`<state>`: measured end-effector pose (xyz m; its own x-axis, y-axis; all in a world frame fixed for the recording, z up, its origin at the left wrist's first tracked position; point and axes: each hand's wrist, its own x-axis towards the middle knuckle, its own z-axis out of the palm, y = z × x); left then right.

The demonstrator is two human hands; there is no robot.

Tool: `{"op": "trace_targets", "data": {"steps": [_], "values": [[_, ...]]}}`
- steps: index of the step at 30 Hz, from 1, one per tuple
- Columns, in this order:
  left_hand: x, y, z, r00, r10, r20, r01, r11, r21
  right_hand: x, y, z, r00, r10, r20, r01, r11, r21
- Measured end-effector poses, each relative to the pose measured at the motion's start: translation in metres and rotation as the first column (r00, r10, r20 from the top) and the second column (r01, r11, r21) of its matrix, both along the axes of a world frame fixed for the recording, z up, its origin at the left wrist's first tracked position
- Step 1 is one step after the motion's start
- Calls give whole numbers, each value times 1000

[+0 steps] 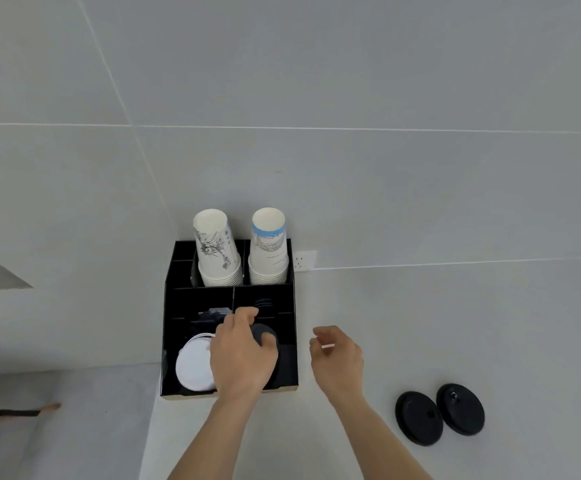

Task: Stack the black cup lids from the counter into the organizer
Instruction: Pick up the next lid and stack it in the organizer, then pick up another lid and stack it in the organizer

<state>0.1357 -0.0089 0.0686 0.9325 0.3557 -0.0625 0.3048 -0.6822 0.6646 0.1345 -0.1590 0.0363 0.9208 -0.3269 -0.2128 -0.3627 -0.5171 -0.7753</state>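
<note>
A black organizer (171, 306) stands on the white counter against the wall. My left hand (240, 355) is over its front right compartment, shut on a black cup lid (263, 332) held between thumb and fingers. My right hand (337, 356) hovers just right of the organizer, fingers loosely curled and apart, holding nothing. Two more black cup lids (418, 417) (460, 408) lie side by side on the counter at the right, overlapping slightly. More dark lids show deeper in the organizer's right compartment (264, 303).
White lids (192, 367) fill the organizer's front left compartment. Two stacks of paper cups (218, 251) (268, 247) stand upside down in its back compartments. A wall socket (304, 260) is behind it. At the far left, below the counter edge, is another person's foot (48, 407).
</note>
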Motion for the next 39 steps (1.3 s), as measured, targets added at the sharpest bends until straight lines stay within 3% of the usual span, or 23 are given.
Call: {"op": "trace_targets", "data": {"steps": [5,12,16,24,29,34,39], "values": [[8,-67,4,967,-251,-48,238,953,-187,-16,-71,-2,980,-190,-55,187,981,-51],[-9,-159,-18,817,-513,-264,427,845,-322,-56,-156,-12,902,-385,-196,371,923,-102],[-28,-199,-36,716,-584,-382,385,787,-481,-81,-187,-23,854,-412,-318,399,911,-109],[-57,-228,-61,590,-630,-506,300,752,-587,-102,-200,-38,802,-353,-482,443,893,84],[-59,-223,-60,642,-578,-504,220,769,-600,-98,-195,-32,798,-373,-474,489,860,145],[-42,-200,-39,800,-427,-421,165,833,-529,-76,-183,-16,836,-369,-407,472,861,190],[-19,-153,-10,942,-236,-237,116,895,-432,-35,-139,6,912,-310,-271,382,882,277]]}}
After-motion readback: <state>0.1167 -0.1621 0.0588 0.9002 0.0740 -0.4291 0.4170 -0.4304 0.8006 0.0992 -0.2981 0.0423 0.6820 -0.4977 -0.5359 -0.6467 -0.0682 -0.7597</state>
